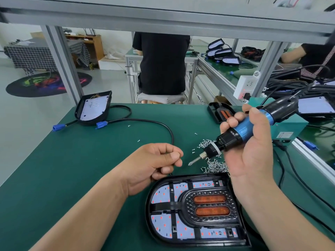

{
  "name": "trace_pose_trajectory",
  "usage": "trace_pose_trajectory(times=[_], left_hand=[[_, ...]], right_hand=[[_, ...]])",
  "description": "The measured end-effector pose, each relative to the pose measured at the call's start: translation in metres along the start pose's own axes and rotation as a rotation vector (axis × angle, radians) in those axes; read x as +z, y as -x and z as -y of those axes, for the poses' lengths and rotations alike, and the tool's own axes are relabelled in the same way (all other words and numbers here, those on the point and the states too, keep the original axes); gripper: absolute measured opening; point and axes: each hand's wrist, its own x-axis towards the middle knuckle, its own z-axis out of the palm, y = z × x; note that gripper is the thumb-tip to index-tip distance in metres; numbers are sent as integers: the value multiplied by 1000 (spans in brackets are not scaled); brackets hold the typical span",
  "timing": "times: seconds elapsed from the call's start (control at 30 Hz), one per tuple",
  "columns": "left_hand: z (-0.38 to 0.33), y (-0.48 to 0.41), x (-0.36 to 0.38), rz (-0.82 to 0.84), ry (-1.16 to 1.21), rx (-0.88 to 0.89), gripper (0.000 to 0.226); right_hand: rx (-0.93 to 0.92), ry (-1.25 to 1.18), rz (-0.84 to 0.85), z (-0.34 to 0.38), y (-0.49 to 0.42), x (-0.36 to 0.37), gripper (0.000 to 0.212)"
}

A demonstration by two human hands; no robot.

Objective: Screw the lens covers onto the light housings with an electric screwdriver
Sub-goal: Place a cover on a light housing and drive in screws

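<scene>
Light housing [147,205]: black D-shaped shell lying flat on the green table mat [72,169], at the near edge, just in front of the right wrist.
Housing contents: a white LED board [161,194] dotted with red, with the lens cover [211,205] seated over it; the cover is black and carries two orange oval lenses, one above the other.
Electric screwdriver [243,128]: blue and black body, held tilted above the table, its bit [194,160] pointing down and left, clear of the housing.
Right hand [253,156]: fingers and thumb wrapped round the screwdriver body.
Left hand [154,160]: fingers curled in, thumb pressed against the forefinger, just beside the bit tip; whether it holds anything cannot be told.
Screws [216,166]: loose silver heap on the mat under the screwdriver nose, a few strays scattered further left.
Second housing [90,122]: far left of the table, open, holding a white board and some wires.
Cable [145,121]: black, running from the second housing across the mat; two blue connectors [59,127] lie near it.
Black tray [212,107]: far side, behind the right hand's fingers, holding an orange-and-black part.
Teal box [288,127]: right edge of the table, behind the right hand.
</scene>
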Motion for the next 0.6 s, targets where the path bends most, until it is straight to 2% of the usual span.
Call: trace_pose_trajectory(times=[0.1, 0.6], left_hand=[[1, 0, 2, 15, -48, -30, 9], [1, 2, 8, 1, -80, -67, 13]], right_hand=[[-20, -6, 3, 2, -1, 0, 17], [-33, 9, 63, 2, 3, 3, 12]])
